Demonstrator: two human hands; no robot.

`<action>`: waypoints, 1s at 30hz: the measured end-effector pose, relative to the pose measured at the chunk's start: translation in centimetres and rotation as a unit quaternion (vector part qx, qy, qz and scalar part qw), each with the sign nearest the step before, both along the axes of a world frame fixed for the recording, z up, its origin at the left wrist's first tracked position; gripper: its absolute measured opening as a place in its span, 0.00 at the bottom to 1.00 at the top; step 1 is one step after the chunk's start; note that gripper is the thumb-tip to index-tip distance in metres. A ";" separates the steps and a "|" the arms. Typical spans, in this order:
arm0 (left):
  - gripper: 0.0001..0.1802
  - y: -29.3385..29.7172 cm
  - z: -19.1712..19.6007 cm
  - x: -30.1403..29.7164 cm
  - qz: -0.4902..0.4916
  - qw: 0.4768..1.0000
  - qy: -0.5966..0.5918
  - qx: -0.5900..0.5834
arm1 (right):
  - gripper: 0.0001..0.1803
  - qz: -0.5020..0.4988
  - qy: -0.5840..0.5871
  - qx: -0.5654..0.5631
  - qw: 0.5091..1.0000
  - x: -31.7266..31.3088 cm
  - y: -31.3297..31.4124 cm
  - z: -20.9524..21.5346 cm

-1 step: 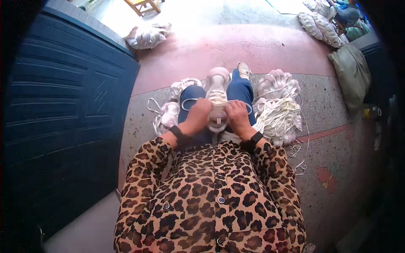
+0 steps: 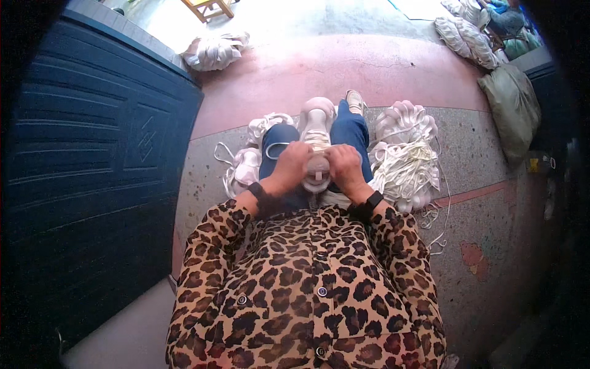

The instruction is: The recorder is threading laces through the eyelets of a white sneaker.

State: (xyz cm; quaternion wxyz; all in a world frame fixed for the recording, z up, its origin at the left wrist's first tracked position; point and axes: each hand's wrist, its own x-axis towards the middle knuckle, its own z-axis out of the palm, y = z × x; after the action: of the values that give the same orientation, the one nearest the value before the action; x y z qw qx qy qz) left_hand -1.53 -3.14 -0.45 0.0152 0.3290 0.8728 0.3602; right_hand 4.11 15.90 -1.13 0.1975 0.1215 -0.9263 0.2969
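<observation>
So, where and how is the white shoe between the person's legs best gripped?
Probably by the heel, from the wearer's side: the shoe points toe-away, so that end lies nearest the shirt. The left hand and right hand crowd the laces, and the legs flank it.

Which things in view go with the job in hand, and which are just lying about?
With the job:
shoe between the legs
its laces, at left hand and right hand
likely the loose laces and right-side shoes
likely the left-side shoes

Apparently just lying about:
yellow stool
pale bundle, far left
sack, far right
</observation>
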 end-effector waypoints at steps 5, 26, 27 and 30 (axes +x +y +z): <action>0.10 4.2 7.1 -4.0 0.086 0.941 -0.294 0.141 | 0.07 -0.047 -0.072 -0.254 0.963 -3.6 0.4 5.4; 0.23 -18.2 -11.0 5.3 0.287 0.625 -0.717 0.113 | 0.52 -0.128 -0.338 -0.076 0.929 -9.6 -2.2 -2.7; 0.24 -17.3 -12.5 5.0 0.302 0.603 -0.722 0.156 | 0.52 -0.133 -0.344 -0.063 0.927 -9.9 -2.2 -3.3; 0.22 -15.1 -13.3 3.1 0.369 0.508 -0.708 0.323 | 0.51 -0.146 -0.366 -0.037 0.918 -10.9 -2.2 -3.0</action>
State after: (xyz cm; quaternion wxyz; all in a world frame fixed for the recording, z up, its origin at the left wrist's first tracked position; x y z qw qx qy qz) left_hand 1.58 -18.19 -13.79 0.3863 -0.4055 0.4375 0.7035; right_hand -6.78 13.66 -4.13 -0.1100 -0.1396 -0.9296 0.3229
